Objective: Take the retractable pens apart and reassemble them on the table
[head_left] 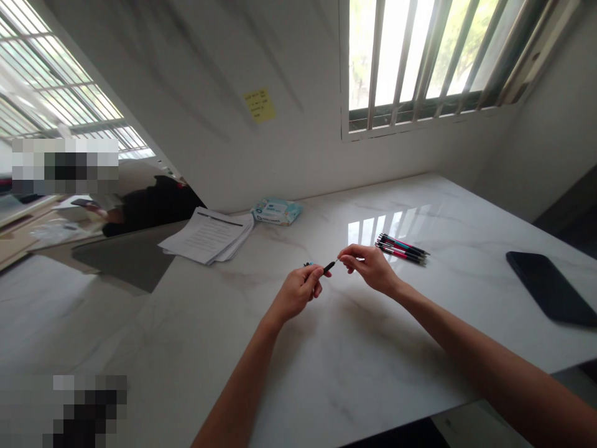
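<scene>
Held in my left hand [296, 292] is a pen [329, 268] with a black grip, pointing up and to the right. Its rear part is mostly covered by my fingers, and a bit of teal shows behind them. My right hand [370, 267] pinches a thin, light rod at the pen's front end. Too little of the rod shows to tell whether it is a refill or the pen's tip. Both hands are raised over the marble-patterned table [326, 373]. Just beyond my right hand lies a row of several pens [403, 247] with red, teal and black parts.
A dark phone [553, 286] lies at the right. Toward the wall are stacked printed papers [208, 236] and a light-blue wipes pack [277, 211]. A yellow sticky note [260, 104] hangs on the wall, left of a barred window [420, 62]. Another person [156, 199] is at the far left.
</scene>
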A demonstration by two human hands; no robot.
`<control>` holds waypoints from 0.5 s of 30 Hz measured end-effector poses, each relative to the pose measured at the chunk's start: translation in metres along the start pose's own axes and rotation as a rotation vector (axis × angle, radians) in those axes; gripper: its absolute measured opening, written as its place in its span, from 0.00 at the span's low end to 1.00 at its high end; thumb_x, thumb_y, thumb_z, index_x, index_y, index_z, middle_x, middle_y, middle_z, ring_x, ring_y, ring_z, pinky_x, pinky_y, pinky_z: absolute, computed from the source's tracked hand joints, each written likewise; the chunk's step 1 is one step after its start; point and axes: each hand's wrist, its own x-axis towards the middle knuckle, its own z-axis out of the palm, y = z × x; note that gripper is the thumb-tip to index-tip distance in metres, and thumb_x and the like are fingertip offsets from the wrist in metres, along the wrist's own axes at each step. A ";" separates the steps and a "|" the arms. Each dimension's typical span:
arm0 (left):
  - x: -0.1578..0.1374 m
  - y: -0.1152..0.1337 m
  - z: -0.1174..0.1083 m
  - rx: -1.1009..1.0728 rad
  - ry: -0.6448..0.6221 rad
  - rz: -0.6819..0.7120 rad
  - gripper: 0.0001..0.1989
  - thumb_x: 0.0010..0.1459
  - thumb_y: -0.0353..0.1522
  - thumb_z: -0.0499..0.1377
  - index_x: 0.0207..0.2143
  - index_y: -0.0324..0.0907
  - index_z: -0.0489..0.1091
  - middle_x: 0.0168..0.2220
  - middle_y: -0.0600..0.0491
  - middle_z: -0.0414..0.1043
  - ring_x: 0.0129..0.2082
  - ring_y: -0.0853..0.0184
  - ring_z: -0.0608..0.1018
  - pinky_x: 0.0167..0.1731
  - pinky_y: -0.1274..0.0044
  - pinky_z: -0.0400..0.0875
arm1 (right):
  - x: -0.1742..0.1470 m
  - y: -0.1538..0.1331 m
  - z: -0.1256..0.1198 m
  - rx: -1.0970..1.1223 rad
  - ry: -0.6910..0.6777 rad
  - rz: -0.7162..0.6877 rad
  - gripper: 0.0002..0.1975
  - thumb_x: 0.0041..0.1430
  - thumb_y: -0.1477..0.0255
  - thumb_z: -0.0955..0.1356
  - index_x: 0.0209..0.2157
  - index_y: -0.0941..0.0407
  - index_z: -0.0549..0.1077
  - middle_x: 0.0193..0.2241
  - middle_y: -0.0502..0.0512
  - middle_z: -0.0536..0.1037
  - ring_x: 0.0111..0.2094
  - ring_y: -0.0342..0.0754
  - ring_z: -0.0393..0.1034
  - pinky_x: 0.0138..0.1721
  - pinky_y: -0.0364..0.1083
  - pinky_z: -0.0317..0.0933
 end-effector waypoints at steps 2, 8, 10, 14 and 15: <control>0.003 -0.002 -0.006 -0.131 0.044 -0.015 0.24 0.65 0.50 0.56 0.42 0.38 0.76 0.20 0.58 0.63 0.18 0.73 0.62 0.20 0.80 0.54 | 0.000 0.002 -0.003 -0.081 0.008 -0.044 0.10 0.66 0.63 0.69 0.39 0.55 0.81 0.32 0.53 0.82 0.32 0.47 0.76 0.36 0.45 0.69; 0.007 -0.001 -0.024 -0.325 0.400 -0.024 0.20 0.60 0.48 0.61 0.42 0.40 0.71 0.19 0.62 0.60 0.16 0.77 0.59 0.18 0.85 0.49 | -0.006 0.006 0.006 -0.533 -0.336 -0.106 0.05 0.61 0.74 0.72 0.34 0.54 0.83 0.31 0.54 0.83 0.31 0.47 0.75 0.36 0.44 0.63; 0.007 -0.001 -0.026 -0.336 0.460 -0.025 0.18 0.60 0.46 0.61 0.42 0.41 0.70 0.19 0.62 0.61 0.16 0.77 0.59 0.18 0.85 0.49 | -0.004 0.006 0.013 -0.619 -0.368 -0.133 0.06 0.61 0.75 0.71 0.35 0.55 0.83 0.32 0.55 0.83 0.32 0.48 0.75 0.36 0.44 0.62; 0.008 -0.002 -0.025 -0.333 0.473 -0.004 0.17 0.60 0.45 0.61 0.41 0.40 0.69 0.19 0.62 0.61 0.17 0.77 0.59 0.19 0.85 0.51 | 0.014 0.011 0.025 -0.654 -0.350 -0.150 0.08 0.61 0.76 0.70 0.37 0.55 0.83 0.33 0.56 0.83 0.33 0.48 0.75 0.37 0.44 0.61; 0.008 -0.002 -0.024 -0.332 0.472 0.000 0.17 0.60 0.45 0.60 0.41 0.40 0.69 0.19 0.62 0.61 0.17 0.77 0.59 0.19 0.85 0.51 | 0.021 0.012 0.027 -0.652 -0.342 -0.135 0.08 0.61 0.77 0.70 0.38 0.55 0.84 0.33 0.56 0.83 0.34 0.48 0.75 0.37 0.44 0.61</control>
